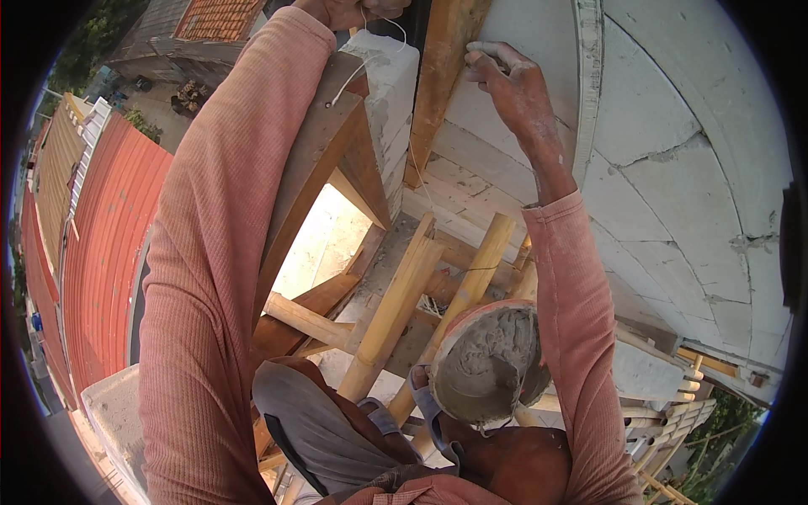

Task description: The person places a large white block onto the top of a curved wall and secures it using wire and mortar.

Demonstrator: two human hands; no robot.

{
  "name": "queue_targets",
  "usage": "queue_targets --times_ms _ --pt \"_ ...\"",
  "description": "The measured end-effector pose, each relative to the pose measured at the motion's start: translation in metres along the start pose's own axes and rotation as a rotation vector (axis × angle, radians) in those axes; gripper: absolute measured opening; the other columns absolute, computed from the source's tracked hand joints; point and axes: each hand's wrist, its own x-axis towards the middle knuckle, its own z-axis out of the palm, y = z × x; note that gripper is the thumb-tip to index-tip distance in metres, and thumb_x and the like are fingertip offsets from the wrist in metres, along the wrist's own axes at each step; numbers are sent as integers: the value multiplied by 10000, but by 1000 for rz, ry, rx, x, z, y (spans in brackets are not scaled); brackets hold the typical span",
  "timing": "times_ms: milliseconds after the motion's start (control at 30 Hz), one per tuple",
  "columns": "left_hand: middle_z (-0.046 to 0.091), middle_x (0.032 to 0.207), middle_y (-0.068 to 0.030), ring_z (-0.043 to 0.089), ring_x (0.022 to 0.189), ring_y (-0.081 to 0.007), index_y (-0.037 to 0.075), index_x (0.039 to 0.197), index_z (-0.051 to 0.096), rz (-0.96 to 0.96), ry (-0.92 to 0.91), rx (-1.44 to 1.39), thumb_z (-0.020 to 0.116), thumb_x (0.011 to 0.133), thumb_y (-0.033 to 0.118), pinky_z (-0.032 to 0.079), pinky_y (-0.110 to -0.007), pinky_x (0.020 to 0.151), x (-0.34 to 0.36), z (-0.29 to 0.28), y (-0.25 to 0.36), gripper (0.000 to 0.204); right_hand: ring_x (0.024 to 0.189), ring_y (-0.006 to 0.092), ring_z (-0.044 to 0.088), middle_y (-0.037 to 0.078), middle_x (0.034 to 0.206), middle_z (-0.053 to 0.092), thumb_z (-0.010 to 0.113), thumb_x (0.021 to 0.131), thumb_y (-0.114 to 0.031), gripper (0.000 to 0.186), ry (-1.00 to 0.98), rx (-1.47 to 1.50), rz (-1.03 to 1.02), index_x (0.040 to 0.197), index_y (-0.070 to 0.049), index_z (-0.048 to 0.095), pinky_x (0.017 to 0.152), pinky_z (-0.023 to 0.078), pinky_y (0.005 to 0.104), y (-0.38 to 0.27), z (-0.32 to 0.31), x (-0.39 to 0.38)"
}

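Observation:
At the top edge, partly cut off, is my left hand (353, 12), fingers closed on a thin white string (405, 32). The string loops over the end of a pale block wall (383, 63), and one end lies on a brown wooden frame (324, 126). My right hand (513, 88) is raised beside an upright wooden board (446, 71), its fingers curled together and grey with mortar. Whatever they may pinch is too small to make out. Below my right forearm sits a bucket (443, 353) of wet grey mortar (492, 362).
Bamboo poles (394, 311) form scaffolding around my legs and sandalled feet. A tall block wall (665, 185) rises on the right. Through the wooden frame there is a bright opening (324, 236). A red metal roof (114, 252) lies lower on the left, behind a pale block (118, 421).

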Motion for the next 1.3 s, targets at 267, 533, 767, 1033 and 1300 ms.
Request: queue_targets --times_ms 267,533,767,1033,1300 --pt "412 581 75 343 412 -57 179 856 489 -33 -2 19 440 1096 287 269 -222 404 0 3 1 268 930 176 710 99 929 773 610 1003 -298 361 14 -8 28 1251 -60 717 918 513 338 3 -12 -8" --pt "415 636 62 349 466 -54 170 857 486 -32 63 235 433 1095 300 265 -216 429 -2 -21 11 276 946 194 724 126 940 767 608 998 -286 360 -23 -27 36 1232 -37 719 907 523 346 -7 -7 -10" --pt "551 870 22 508 789 -114 94 1055 574 132 177 746 453 1104 336 444 -281 745 -5 10 2 274 953 208 728 135 957 767 598 992 -302 385 -39 4 -3 1243 -35 718 929 521 348 -6 -6 -11" --pt "536 806 24 515 708 -96 109 1044 568 195 180 688 495 1094 331 445 -250 641 -8 21 -5 239 953 217 734 155 960 770 595 993 -315 406 -39 45 7 1266 -36 707 940 519 351 -7 -3 -11" --pt "538 775 -12 545 705 -105 98 971 583 443 387 703 519 1063 323 407 -243 604 -6 31 -22 252 923 238 729 140 937 769 598 990 -315 383 14 -4 -41 1235 -50 725 903 532 372 3 -15 -15"
